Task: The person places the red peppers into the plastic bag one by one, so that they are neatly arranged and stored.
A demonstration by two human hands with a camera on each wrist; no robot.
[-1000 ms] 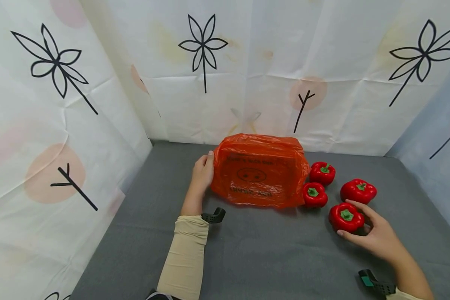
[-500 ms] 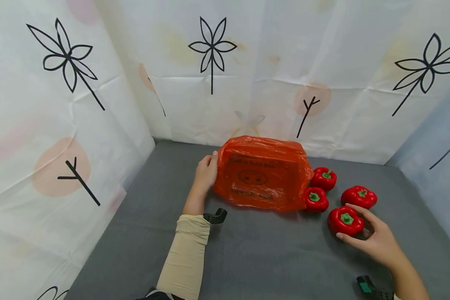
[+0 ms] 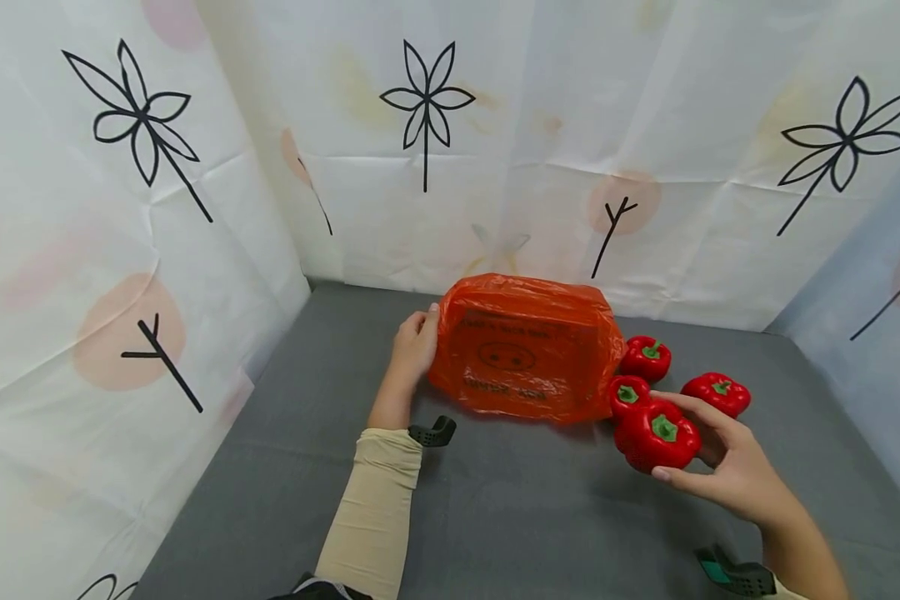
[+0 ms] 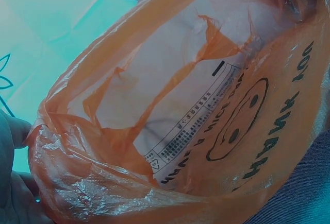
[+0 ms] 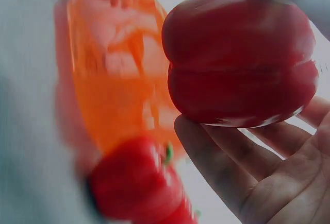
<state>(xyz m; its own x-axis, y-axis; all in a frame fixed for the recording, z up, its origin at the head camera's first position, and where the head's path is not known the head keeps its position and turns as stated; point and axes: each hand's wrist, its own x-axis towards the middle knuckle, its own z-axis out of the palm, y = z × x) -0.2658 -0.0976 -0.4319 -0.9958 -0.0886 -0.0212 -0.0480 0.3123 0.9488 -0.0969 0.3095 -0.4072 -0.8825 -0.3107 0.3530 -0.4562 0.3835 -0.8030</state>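
An orange-red plastic bag [image 3: 525, 350] with dark print lies at the back middle of the grey table. At its left edge my left hand [image 3: 414, 346] pinches the plastic; in the left wrist view the bag [image 4: 273, 147] gapes, showing its inside. Between thumb and fingers, my right hand [image 3: 735, 458] grips a red bell pepper [image 3: 648, 442], which looks raised above the table in the right wrist view [image 5: 237, 59]. This pepper partly covers another red pepper [image 3: 627, 393] beside the bag's right edge; whether the two touch, I cannot tell.
One red pepper [image 3: 645, 360] sits at the bag's right side, and another [image 3: 718, 392] lies farther right, behind my right hand. Patterned white cloth [image 3: 510, 208] stands along the back and sides of the grey table [image 3: 525, 508].
The gripped pepper has come up off the table and moved left toward the bag with my right hand. My left hand keeps its hold on the bag's left edge.
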